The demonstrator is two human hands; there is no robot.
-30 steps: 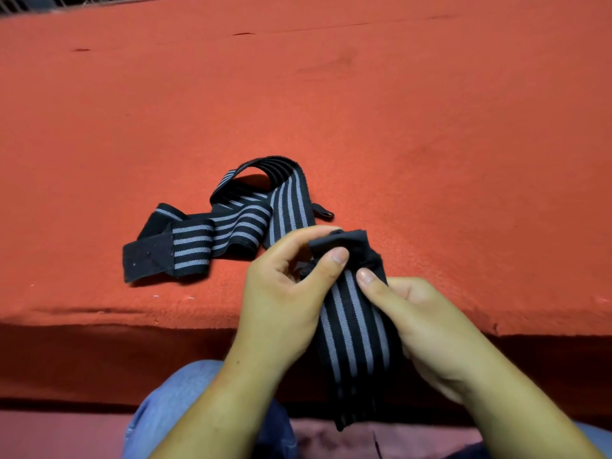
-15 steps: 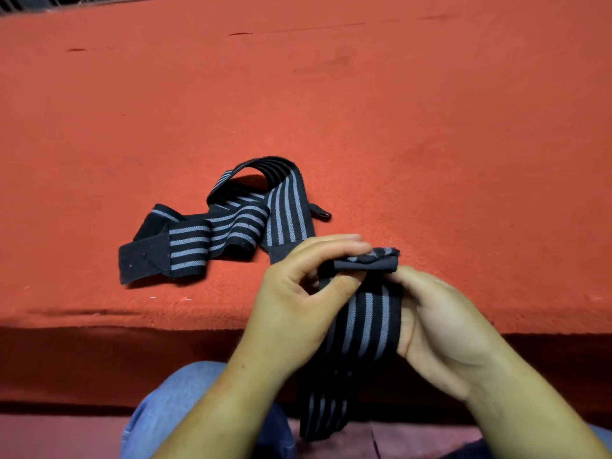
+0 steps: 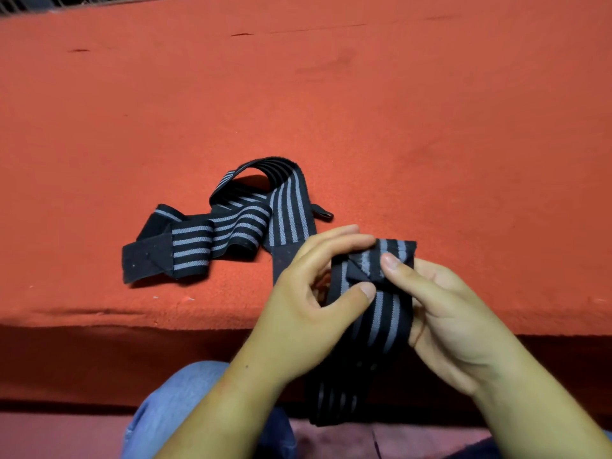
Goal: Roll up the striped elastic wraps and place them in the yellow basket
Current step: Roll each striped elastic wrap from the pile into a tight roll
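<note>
1. Both hands met at the near edge of the red counter (image 3: 430, 111), holding one striped wrap (image 3: 381, 313) between them.
2. The left hand (image 3: 308, 303) was closed on the wrap's top end, fingers curled over the far side and the thumb pressed on the front, just under a small started roll (image 3: 381, 260).
3. The right hand (image 3: 453, 323) gripped the same wrap from the other side, its thumb on the roll and its fingers behind the band.
4. The roll was only a turn or so thick; the rest of the wrap hung straight down past the counter's edge, its tail ending near the person's knee in blue jeans (image 3: 172, 402).
5. A second wrap (image 3: 231, 230) lay loose on the counter to the left of the hands, folded over itself, with one loop standing up.
6. Its near end ran under the left hand's fingers; whether it touched them I could not tell.
7. No yellow basket was in view.
</note>
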